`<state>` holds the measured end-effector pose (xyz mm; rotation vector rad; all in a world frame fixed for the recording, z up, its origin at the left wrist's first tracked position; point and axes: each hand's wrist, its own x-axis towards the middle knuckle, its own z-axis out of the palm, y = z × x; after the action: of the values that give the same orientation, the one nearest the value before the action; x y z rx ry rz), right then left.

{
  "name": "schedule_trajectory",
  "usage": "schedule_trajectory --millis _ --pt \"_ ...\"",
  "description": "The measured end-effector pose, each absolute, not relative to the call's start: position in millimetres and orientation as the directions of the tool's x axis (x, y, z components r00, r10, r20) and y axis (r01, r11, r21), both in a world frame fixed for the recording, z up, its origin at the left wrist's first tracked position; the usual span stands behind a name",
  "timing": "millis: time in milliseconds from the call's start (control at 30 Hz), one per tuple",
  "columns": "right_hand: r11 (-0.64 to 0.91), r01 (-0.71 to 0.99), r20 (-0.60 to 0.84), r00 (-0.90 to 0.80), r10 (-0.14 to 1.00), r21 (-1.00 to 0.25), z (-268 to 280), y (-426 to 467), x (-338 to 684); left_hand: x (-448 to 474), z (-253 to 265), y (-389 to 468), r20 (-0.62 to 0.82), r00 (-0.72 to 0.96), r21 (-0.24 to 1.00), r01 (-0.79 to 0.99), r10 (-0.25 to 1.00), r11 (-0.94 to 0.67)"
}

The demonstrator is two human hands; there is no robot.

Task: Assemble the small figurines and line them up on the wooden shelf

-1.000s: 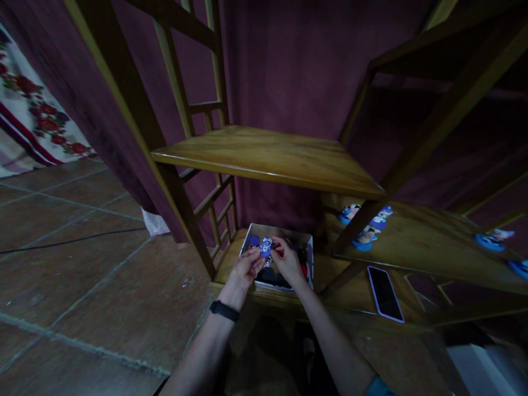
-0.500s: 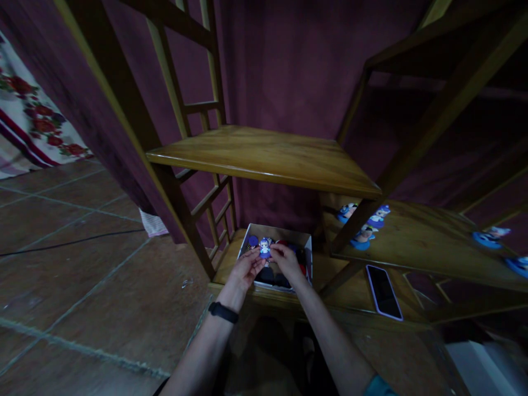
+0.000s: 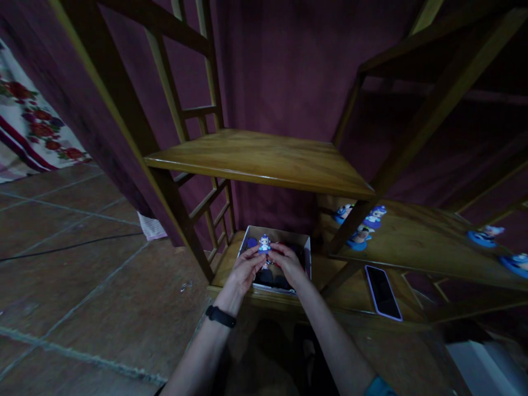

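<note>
Between the fingers of both hands a small purple and white figurine (image 3: 264, 243) stands upright on its purple base. My left hand (image 3: 247, 268) is closed on the base from the left, and a black band circles that wrist. My right hand (image 3: 286, 262) pinches the same base from the right. Just beneath the hands sits an open white box (image 3: 304, 242) on the lowest shelf. Several dark, red and purple items lie in it, among them a purple disc (image 3: 252, 242); the hands hide part of the contents.
More figurines on blue and purple bases, such as this purple one (image 3: 375, 216), stand on the right-hand shelf (image 3: 421, 234). A phone (image 3: 383, 292) lies on the lower board. Above the box juts a wooden shelf (image 3: 264, 157), with an upright post (image 3: 350, 225) to its right.
The figurine has risen slightly in my fingers and now shows more upright. Both hands keep their hold on it. The whole view has shifted a little.
</note>
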<state>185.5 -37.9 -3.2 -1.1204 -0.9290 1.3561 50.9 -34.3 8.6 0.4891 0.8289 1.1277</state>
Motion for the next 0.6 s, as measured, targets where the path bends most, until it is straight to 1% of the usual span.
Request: schedule_trajectory --millis 67,200,400,600 --pt "-0.078 -0.241 -0.089 0.034 0.995 -0.967 -3.7 -38.3 186.2 50.7 10.3 -35.3 -0.316 0.176 0.728 -0.585 0.932 0.358" --pt "-0.043 -0.273 -0.05 0.017 0.999 -0.961 -5.6 -38.0 186.2 51.3 12.1 -37.1 -0.298 0.146 0.743 -0.585 0.943 0.325" --pt "-0.033 -0.274 -0.04 0.021 0.999 -0.961 -6.1 -39.4 185.5 52.0 14.4 -40.9 -0.274 0.148 0.773 -0.554 0.95 0.309" --pt "-0.018 -0.288 -0.035 0.056 0.998 -0.958 -0.6 -46.6 181.3 54.9 12.1 -47.7 -0.233 0.117 0.781 -0.569 0.966 0.257"
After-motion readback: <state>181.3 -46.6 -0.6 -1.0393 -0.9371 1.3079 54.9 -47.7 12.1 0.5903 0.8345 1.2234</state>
